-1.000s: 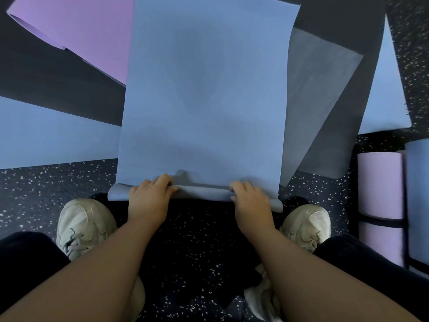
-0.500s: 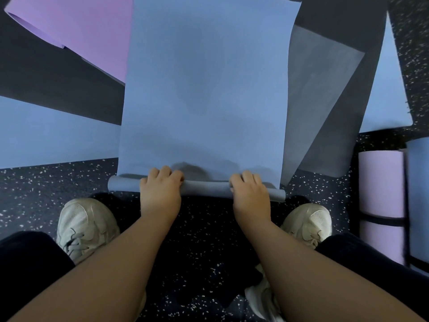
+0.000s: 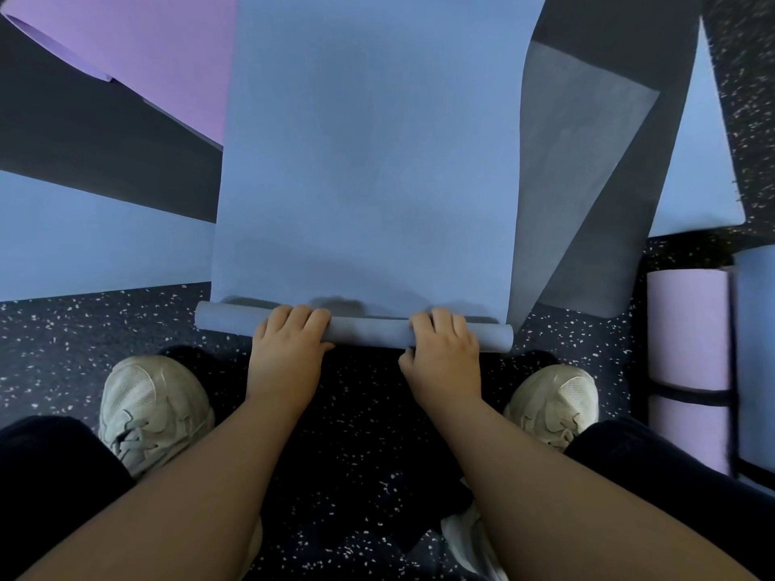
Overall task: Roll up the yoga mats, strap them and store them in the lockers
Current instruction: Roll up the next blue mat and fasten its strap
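With my left hand (image 3: 289, 350) and right hand (image 3: 444, 354) curled over the blue mat (image 3: 369, 161)'s starting roll (image 3: 365, 331), I judge rolling just begun; next, push forward evenly.

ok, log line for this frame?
phase: rolling | left hand: on blue mat roll | right hand: on roll | strap: not on

Gym: speckled rubber floor (image 3: 84, 337), scattered yoga mats (image 3: 369, 161).

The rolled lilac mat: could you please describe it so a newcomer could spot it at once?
Look at the speckled floor by the person's right shoe. The rolled lilac mat lies there beside a rolled blue mat. It is the only lilac roll, cinched by a black strap.
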`<move>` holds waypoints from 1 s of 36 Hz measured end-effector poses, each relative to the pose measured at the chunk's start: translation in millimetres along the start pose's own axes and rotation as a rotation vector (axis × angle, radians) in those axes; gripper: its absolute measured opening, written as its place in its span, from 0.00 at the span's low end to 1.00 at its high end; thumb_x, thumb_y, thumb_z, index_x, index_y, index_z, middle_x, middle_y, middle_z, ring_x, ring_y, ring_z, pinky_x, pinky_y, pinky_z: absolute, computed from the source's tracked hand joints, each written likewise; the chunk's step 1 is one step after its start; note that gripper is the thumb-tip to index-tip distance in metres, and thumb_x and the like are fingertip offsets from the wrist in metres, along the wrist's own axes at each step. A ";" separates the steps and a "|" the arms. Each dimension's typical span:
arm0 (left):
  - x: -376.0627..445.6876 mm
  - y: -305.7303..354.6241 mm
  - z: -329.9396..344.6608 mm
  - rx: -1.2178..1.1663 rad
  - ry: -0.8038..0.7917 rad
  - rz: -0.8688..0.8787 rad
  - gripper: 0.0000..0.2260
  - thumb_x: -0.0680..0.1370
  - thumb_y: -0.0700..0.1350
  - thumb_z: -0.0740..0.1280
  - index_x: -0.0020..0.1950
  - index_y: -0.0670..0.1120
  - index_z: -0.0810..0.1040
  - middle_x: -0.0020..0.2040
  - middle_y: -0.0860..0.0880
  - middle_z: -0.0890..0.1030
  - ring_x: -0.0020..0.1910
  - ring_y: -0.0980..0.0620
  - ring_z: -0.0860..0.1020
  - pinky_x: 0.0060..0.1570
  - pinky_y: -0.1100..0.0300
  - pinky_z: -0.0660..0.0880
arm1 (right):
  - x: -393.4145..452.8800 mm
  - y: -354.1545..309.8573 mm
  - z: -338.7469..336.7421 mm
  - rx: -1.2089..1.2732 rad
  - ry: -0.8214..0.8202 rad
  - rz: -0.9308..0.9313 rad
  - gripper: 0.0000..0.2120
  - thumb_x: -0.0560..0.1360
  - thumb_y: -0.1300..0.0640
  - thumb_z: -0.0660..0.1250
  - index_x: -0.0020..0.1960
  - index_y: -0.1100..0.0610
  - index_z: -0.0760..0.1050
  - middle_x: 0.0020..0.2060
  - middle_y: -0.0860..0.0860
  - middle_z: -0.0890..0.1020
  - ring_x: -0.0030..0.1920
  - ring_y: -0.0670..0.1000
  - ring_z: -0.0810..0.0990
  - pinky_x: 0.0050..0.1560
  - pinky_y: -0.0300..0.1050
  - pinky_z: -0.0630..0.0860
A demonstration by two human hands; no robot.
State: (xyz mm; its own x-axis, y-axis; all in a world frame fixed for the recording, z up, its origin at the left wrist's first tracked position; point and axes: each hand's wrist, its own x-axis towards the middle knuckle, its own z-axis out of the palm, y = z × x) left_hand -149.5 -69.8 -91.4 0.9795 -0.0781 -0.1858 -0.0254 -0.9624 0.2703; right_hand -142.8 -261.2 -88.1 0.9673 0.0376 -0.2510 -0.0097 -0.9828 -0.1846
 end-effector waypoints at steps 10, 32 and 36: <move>17.4 -2.6 3.1 -0.043 0.027 -0.085 0.08 0.77 0.45 0.68 0.55 0.46 0.81 0.49 0.47 0.81 0.55 0.42 0.75 0.67 0.44 0.63 | 13.1 8.8 -11.3 0.165 -0.122 -0.052 0.14 0.73 0.57 0.70 0.57 0.61 0.77 0.54 0.57 0.76 0.55 0.60 0.73 0.56 0.52 0.68; 25.7 13.5 -0.6 -0.018 0.119 -0.060 0.20 0.65 0.43 0.79 0.54 0.44 0.79 0.54 0.43 0.76 0.57 0.44 0.67 0.56 0.45 0.65 | 37.1 0.6 -17.9 0.036 -0.077 0.021 0.11 0.81 0.52 0.60 0.59 0.58 0.73 0.57 0.53 0.75 0.60 0.55 0.69 0.62 0.47 0.59; 27.9 15.7 -3.2 -0.064 0.072 -0.112 0.22 0.63 0.37 0.78 0.55 0.44 0.79 0.54 0.40 0.73 0.55 0.45 0.63 0.56 0.43 0.67 | 32.3 -4.4 -10.0 0.015 0.175 0.047 0.16 0.65 0.57 0.78 0.50 0.60 0.78 0.48 0.57 0.78 0.47 0.60 0.77 0.47 0.51 0.71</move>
State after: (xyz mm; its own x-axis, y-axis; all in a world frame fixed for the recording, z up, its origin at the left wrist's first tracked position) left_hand -121.9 -86.3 -89.4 0.9874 0.0499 -0.1502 0.0952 -0.9452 0.3123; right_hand -109.0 -257.4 -85.9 0.9950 -0.0416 -0.0910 -0.0584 -0.9798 -0.1911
